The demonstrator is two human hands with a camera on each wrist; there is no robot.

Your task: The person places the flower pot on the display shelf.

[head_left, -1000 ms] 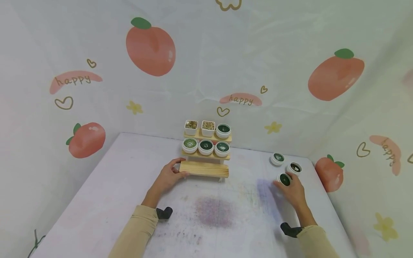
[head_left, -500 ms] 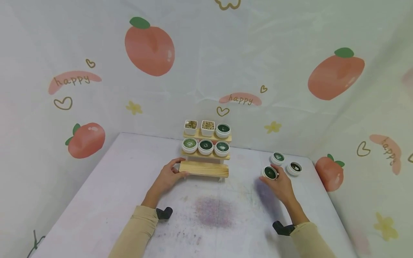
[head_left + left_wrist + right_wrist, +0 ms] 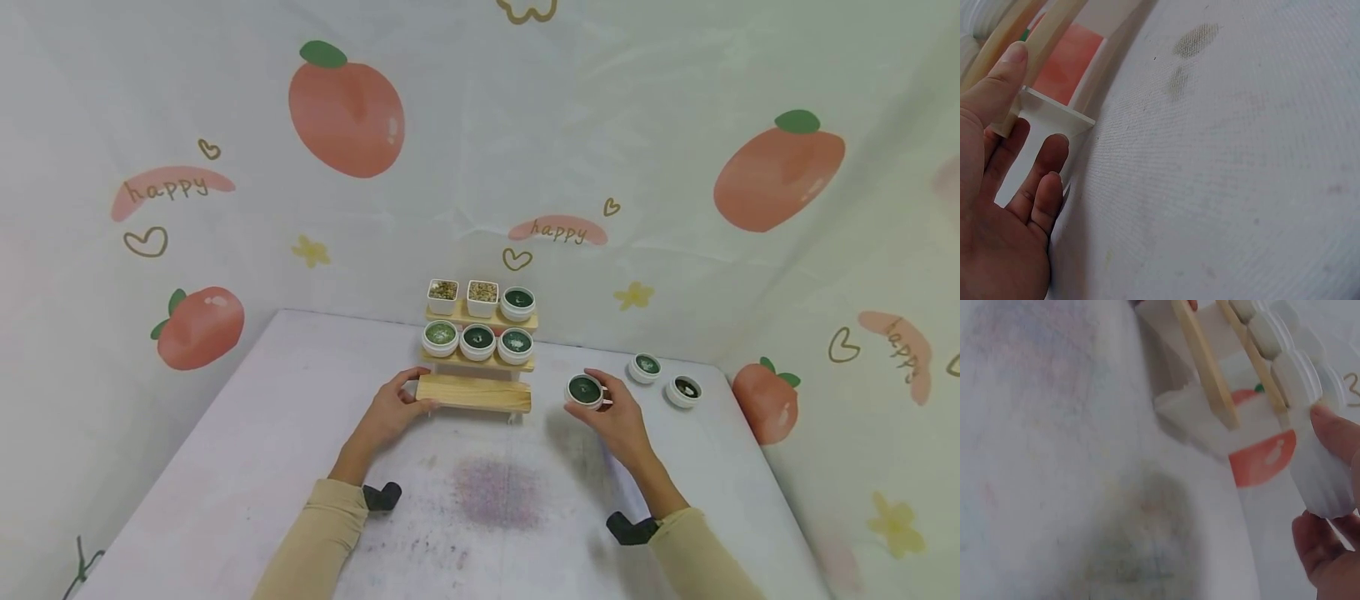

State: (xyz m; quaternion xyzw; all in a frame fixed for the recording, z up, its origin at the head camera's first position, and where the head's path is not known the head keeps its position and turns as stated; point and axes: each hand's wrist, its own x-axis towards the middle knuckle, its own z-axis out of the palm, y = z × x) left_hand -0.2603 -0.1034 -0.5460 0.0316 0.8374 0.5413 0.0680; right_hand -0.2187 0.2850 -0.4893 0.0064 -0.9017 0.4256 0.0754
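A small three-tier stand with wooden shelves stands near the back wall in the head view. My left hand point(image 3: 390, 412) pinches the left end of its bare lowest shelf point(image 3: 474, 393); in the left wrist view the thumb lies over that shelf's edge point(image 3: 1054, 37), other fingers beside the white support point(image 3: 1060, 119). Held up right of the stand is a round white pot point(image 3: 584, 390) with a dark green top. My right hand point(image 3: 618, 421) grips it by its right side, apart from the shelf. In the right wrist view the pot point(image 3: 1322, 475) is between thumb and fingers.
Round pots point(image 3: 478, 340) line the middle shelf. Two square pots point(image 3: 483, 297) and a round pot point(image 3: 517, 303) fill the top one. Two more white pots point(image 3: 644, 367) point(image 3: 683, 391) stand at the table's back right. A printed cloth wall point(image 3: 450, 167) rises behind the table point(image 3: 420, 517).
My right hand has lifted the pot from beside the two others and carried it left toward the stand. My left hand stays on the lowest shelf.
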